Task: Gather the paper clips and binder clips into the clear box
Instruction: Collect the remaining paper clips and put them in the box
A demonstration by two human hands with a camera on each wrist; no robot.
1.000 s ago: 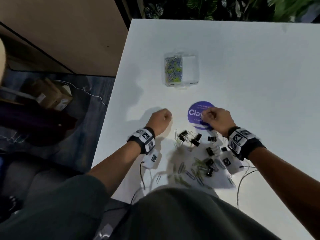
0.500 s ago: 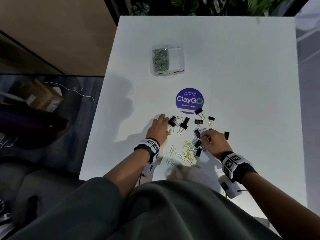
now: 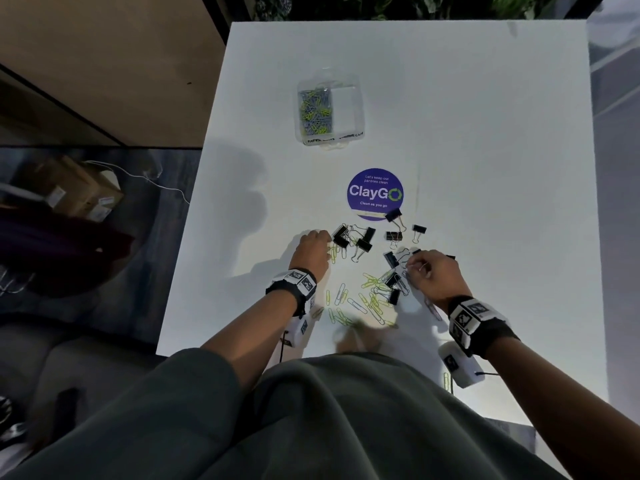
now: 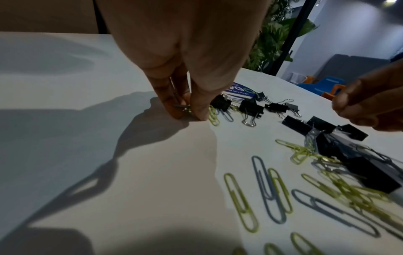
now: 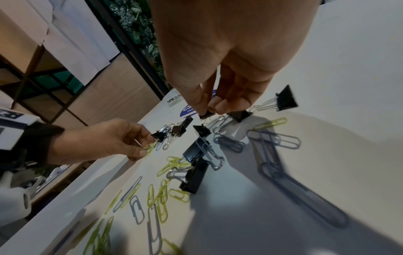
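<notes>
The clear box (image 3: 344, 109) stands far up the white table (image 3: 485, 150), with yellow and grey paper clips in its left compartment. Loose paper clips (image 3: 367, 303) (image 4: 272, 193) (image 5: 152, 195) and black binder clips (image 3: 363, 242) (image 4: 250, 107) (image 5: 194, 176) are scattered in front of me. At the pile's left edge, my left hand (image 3: 327, 244) (image 4: 188, 113) (image 5: 148, 143) pinches paper clips on the table. On the right side of the pile, my right hand (image 3: 414, 268) (image 5: 209, 110) pinches a black binder clip (image 5: 206, 115) between thumb and fingers.
A round purple ClayGo sticker (image 3: 375, 194) lies between the pile and the box. The table's left edge (image 3: 194, 237) drops to a floor with a cardboard box (image 3: 72, 188). Plants (image 3: 381, 6) stand behind the far edge. One stray paper clip (image 3: 446, 381) lies by my right wrist.
Both hands have left the spot by the sticker, where they were fists, and come onto the clip pile. The right hand has drawn back toward me. The head view has shifted.
</notes>
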